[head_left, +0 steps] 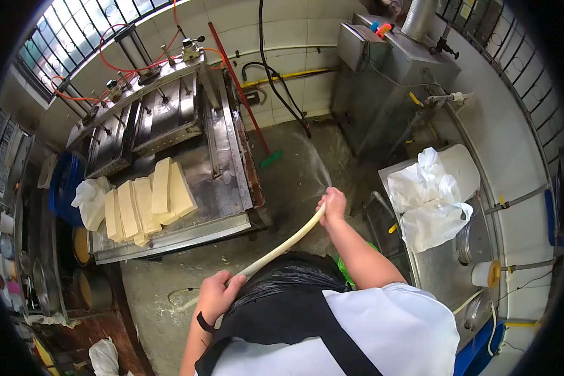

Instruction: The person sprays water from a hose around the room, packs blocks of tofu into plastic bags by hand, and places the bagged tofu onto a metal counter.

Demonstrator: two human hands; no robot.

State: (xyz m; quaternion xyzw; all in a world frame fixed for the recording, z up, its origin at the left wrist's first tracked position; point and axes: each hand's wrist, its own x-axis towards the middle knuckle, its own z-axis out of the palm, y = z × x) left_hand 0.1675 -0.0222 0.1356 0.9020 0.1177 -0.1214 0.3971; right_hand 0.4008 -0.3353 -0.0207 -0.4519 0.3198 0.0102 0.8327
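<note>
One smooth, cream flexible hose, curved across the person's front. Right hand curled closed around it near the spraying end; left hand wrapped around it farther back. Clear water fans over wet grey floor. Shiny metal press table holds five pale rectangular slabs; one red-handled, green-headed broom leans beyond.

smooth, matt, plastic-looking hose
</note>
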